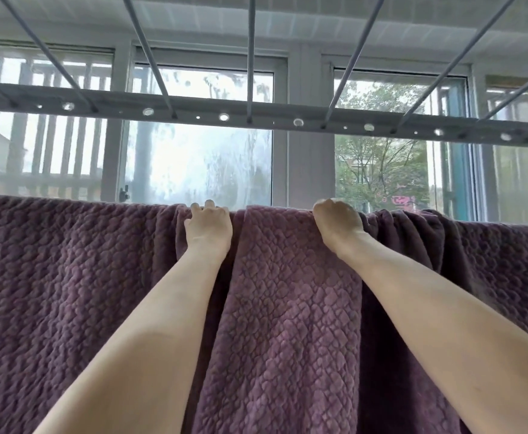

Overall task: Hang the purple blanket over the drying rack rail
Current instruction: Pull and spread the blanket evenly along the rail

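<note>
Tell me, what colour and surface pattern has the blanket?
The blanket is dusky purple with a quilted, scale-like embossed texture, seen in the head view.

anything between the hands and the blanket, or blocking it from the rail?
Nothing visible. Both the left hand and right hand already grip the top fold of the blanket, which is draped over a rail hidden under the fabric. The upper rack bars hang well above, clear of it.

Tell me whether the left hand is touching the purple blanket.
Touching. The head view shows the left hand with fingers curled over the top fold of the purple blanket, no gap between them.
</note>
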The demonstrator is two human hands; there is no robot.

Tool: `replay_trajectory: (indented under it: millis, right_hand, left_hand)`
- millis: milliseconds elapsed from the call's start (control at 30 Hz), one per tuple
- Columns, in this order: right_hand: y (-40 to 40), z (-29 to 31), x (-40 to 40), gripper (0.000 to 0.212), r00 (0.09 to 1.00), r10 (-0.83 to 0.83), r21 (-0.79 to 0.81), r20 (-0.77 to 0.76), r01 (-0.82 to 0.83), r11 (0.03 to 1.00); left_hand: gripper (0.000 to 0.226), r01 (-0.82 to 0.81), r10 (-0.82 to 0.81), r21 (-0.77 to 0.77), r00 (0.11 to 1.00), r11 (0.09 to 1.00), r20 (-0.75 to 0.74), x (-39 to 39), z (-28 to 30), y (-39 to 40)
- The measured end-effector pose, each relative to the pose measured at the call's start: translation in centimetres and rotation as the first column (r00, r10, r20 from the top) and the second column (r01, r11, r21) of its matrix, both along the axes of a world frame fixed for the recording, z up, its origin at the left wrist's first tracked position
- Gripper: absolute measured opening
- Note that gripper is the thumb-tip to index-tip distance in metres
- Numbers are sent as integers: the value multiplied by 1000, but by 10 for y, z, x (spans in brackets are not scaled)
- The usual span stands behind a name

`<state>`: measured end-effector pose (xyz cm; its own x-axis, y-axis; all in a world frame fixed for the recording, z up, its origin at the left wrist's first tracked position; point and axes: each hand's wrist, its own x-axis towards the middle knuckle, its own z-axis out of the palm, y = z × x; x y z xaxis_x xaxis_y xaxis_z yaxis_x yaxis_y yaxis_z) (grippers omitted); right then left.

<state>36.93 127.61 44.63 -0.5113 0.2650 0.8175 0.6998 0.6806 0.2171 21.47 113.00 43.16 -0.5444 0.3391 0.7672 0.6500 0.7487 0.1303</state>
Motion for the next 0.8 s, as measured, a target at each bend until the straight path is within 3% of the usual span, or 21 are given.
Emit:
replay_trajectory:
  millis: [200,300,367,433,533,667,800]
  right_hand:
    - [34,-6,39,36,970,-243,-4,19,243,970]
    - [25,3,32,33,990,-138,-45,-6,137,989]
    - [21,9,32,28,1000,-20,-70,-25,18,997]
    - [24,15,36,22,998,54,-125,-11,-55,991]
    - [26,18,41,23,983,184,-241,-18,-182,953]
    - [-8,9,25,54,929,369,-223,-36,-367,903]
    - [-51,-8,-17,97,968,245,-292,-62,-252,923]
  left_hand:
    - [38,-76,80,-86,996,993,48,28,12,12]
    - [35,-49,41,-114,996,992,-73,35,22,21]
    - [31,159,-172,-88,973,983,-156,37,23,33]
    - [25,336,-336,-25,931,941,-140,42,20,40]
    - [20,370,-358,63,923,927,-139,39,18,39]
    - [23,422,-405,133,904,897,-140,27,23,28]
    - [22,425,-417,160,905,891,-85,19,23,18]
